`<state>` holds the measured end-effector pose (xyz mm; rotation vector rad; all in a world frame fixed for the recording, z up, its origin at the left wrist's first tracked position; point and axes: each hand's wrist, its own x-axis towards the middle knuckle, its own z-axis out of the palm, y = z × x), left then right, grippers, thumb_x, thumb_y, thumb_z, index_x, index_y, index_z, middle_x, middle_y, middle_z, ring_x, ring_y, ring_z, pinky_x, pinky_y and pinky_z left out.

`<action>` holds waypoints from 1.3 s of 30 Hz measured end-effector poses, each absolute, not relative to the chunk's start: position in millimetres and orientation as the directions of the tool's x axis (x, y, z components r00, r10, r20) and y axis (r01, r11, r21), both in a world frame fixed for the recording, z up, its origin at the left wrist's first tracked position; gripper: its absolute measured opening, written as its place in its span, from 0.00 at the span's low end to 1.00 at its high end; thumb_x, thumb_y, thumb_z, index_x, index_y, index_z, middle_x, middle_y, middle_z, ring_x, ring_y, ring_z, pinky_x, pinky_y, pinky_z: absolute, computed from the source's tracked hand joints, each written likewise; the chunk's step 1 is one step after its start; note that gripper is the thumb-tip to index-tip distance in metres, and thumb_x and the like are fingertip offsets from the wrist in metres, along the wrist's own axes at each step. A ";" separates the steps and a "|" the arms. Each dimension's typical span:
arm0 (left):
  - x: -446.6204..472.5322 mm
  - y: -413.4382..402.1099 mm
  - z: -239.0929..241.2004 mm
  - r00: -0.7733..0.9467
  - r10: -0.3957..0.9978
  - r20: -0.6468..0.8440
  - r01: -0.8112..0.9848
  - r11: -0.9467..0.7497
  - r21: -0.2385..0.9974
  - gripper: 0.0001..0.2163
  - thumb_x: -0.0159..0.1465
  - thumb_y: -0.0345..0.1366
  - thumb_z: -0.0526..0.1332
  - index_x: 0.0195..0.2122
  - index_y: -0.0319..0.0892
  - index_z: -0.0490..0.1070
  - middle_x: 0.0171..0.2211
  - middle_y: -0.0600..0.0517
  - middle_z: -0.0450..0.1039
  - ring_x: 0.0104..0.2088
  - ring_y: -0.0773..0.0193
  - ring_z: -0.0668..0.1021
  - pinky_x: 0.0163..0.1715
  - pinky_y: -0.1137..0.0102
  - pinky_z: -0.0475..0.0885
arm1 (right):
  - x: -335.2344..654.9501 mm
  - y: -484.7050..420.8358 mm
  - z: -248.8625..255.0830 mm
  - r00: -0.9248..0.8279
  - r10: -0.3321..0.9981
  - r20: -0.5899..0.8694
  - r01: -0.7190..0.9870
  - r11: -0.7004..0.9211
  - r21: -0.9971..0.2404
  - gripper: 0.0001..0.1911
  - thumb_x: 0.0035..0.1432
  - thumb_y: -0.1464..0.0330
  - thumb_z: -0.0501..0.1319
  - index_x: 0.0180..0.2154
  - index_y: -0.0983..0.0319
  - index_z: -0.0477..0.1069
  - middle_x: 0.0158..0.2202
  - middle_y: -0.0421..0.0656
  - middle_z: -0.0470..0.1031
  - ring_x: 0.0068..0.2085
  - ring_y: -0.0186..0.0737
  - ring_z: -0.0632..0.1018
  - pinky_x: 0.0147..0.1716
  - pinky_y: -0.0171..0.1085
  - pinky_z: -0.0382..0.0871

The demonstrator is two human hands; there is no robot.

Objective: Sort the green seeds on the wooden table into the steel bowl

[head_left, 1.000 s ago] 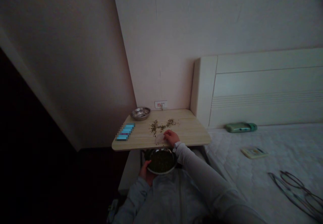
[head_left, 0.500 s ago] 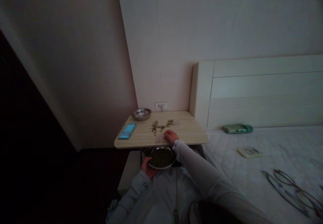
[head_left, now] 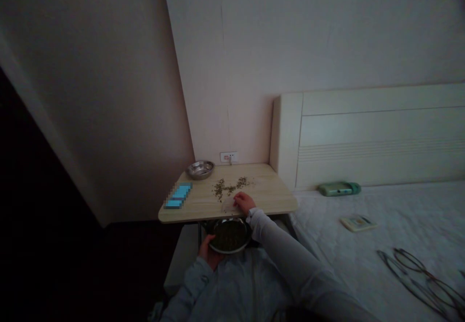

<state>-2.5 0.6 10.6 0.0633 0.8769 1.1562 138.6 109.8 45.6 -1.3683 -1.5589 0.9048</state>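
Note:
My left hand (head_left: 208,254) grips the near left rim of a steel bowl (head_left: 229,235) full of dark green bits, held just below the front edge of a small wooden table (head_left: 272,198). My right hand (head_left: 244,201) rests curled on the table's front part, its fingers closed on a pale thin sheet (head_left: 228,206) that lies flat on the wood. A loose scatter of green bits (head_left: 229,186) lies just beyond that hand. An empty steel bowl (head_left: 200,169) stands at the table's back left corner.
A blurred blue flat object (head_left: 178,195) lies at the table's left edge. A wall socket (head_left: 228,157) sits behind the table. To the right is a bed with a white headboard (head_left: 378,133), a green case (head_left: 338,189), a small book (head_left: 358,223) and wire hangers (head_left: 417,273).
The view has shifted a little. Both hands stay where they were, the left under the full bowl and the right on the pale sheet at the table's front.

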 end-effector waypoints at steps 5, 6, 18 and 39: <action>-2.9 0.4 9.3 0.118 0.822 -0.557 -0.755 0.439 0.488 0.22 0.52 0.29 0.51 0.49 0.31 0.56 0.25 0.47 0.74 0.33 0.58 0.74 0.31 0.65 0.69 | 138.8 110.9 43.1 -0.044 0.988 0.145 0.414 0.150 -0.898 0.04 0.42 0.71 0.50 0.21 0.61 0.63 0.18 0.36 0.67 0.24 0.30 0.68 0.28 0.30 0.59; -3.1 0.6 8.8 0.115 0.823 -0.557 -0.753 0.438 0.491 0.22 0.52 0.29 0.51 0.49 0.31 0.56 0.25 0.47 0.74 0.33 0.58 0.74 0.31 0.65 0.69 | 138.9 111.5 41.9 -0.043 0.989 0.145 0.410 0.150 -0.900 0.04 0.42 0.71 0.50 0.21 0.61 0.63 0.17 0.36 0.67 0.24 0.30 0.68 0.28 0.30 0.59; -3.2 1.6 7.0 0.130 0.825 -0.549 -0.761 0.438 0.479 0.23 0.52 0.29 0.51 0.50 0.30 0.55 0.26 0.46 0.74 0.33 0.57 0.74 0.31 0.64 0.69 | 139.6 113.5 39.3 -0.014 0.985 0.171 0.398 0.163 -0.903 0.04 0.42 0.70 0.50 0.23 0.62 0.62 0.19 0.37 0.67 0.24 0.29 0.67 0.26 0.30 0.58; -5.6 2.0 5.1 0.141 0.818 -0.558 -0.749 0.457 0.480 0.21 0.52 0.31 0.51 0.49 0.32 0.57 0.27 0.45 0.74 0.32 0.57 0.74 0.31 0.63 0.69 | 141.6 107.2 40.5 -0.065 0.986 0.152 0.397 0.165 -0.903 0.06 0.42 0.69 0.49 0.19 0.62 0.62 0.15 0.36 0.65 0.20 0.29 0.65 0.22 0.29 0.56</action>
